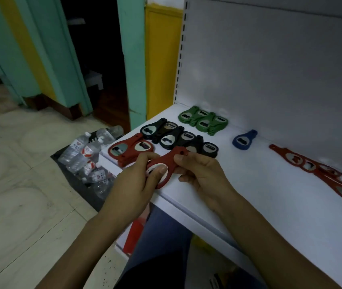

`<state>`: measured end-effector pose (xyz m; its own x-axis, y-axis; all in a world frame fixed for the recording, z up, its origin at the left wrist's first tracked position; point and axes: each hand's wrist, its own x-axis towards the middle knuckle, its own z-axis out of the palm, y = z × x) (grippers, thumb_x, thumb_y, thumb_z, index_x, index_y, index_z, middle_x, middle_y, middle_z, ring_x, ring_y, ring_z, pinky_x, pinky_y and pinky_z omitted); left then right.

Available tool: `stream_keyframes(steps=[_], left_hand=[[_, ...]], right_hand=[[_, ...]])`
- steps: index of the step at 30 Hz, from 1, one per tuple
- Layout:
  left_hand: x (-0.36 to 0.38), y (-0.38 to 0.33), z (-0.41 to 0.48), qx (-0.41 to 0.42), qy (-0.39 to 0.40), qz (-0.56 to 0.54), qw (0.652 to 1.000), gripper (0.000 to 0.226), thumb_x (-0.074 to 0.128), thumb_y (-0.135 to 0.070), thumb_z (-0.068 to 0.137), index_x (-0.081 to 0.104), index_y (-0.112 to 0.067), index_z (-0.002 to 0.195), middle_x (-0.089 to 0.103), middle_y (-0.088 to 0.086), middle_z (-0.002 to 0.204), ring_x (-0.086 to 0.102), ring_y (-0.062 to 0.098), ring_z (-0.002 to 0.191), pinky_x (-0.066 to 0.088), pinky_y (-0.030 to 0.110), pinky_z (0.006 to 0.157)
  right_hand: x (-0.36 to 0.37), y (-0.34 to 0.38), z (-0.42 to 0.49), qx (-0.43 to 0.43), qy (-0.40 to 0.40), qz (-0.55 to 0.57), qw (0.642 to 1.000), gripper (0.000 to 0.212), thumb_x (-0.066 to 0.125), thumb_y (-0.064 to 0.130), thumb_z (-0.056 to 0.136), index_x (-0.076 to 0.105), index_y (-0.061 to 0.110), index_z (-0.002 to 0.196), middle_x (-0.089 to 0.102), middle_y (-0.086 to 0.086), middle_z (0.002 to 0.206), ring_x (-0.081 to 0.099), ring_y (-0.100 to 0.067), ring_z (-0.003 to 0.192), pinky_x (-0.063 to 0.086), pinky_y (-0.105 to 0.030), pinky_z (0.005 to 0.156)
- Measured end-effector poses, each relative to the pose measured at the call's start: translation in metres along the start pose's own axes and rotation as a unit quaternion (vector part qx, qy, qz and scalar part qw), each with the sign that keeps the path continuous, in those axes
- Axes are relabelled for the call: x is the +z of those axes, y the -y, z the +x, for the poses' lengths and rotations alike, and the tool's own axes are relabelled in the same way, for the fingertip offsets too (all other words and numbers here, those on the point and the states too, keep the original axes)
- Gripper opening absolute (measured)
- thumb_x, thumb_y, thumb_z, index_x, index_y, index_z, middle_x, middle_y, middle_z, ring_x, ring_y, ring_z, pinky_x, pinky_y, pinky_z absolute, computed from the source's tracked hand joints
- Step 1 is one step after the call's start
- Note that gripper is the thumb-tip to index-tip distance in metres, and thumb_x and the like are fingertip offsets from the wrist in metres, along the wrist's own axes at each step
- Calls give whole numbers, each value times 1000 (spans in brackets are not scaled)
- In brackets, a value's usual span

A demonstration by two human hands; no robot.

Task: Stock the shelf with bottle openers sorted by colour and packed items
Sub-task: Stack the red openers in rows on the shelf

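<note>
Closest in, the left hand (134, 184) and right hand (201, 174) share one red bottle opener (171, 160), held just above the front edge of the white shelf (249, 184). The left grip curls round its rounded head with the thumb across the ring, while the right grip pinches the narrow handle end. Just beyond the left hand, a red stack (131, 150) lies at the shelf's left corner. Behind it are the black openers (178, 138). A line of loose red openers (312, 170) trails off right, with a lone blue opener (244, 140) further back. The green openers (203, 120) lie nearest the back panel. Packed water bottles (86, 155) lie on the floor left of the shelf.
</note>
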<state>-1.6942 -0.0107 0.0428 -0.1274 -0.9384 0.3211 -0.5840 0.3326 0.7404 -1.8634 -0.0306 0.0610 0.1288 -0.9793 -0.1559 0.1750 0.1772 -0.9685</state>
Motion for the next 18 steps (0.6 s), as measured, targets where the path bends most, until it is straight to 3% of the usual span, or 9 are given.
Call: stream_keyframes(steps=[3,7,10,13,18], left_hand=[[-5,7,1,11,-28,62,998,55,30,-62,86,47,-26,124,63,-6,111,61,10,97,51,31,81],[-6,16,6,37,-63,169,983,53,32,-58,91,54,-19,120,61,-1,107,56,15,96,44,27,75],[-8,29,9,91,-110,223,964,65,29,-65,90,56,-15,121,59,4,120,50,23,111,35,34,91],[-9,47,11,127,-124,235,956,86,37,-76,79,49,-9,131,41,5,144,33,23,134,15,38,110],[1,73,19,95,-110,234,961,95,40,-77,76,30,-11,144,16,7,156,13,27,145,8,52,116]], right_hand=[[9,1,6,16,-1,11,1000,8,71,15,80,75,19,74,74,-1,78,70,-8,71,51,-16,57],[17,-1,14,64,-29,35,997,19,71,14,80,75,20,63,73,-1,71,69,-7,66,52,-17,56],[23,-2,21,109,-63,45,991,6,73,14,79,73,12,74,72,-4,70,68,-9,62,53,-19,56],[32,1,33,143,-90,19,985,8,75,12,78,70,6,80,72,-5,65,68,-10,58,55,-20,54],[46,6,47,161,-111,-42,980,10,73,11,81,66,3,79,69,-11,66,67,-18,59,58,-25,54]])
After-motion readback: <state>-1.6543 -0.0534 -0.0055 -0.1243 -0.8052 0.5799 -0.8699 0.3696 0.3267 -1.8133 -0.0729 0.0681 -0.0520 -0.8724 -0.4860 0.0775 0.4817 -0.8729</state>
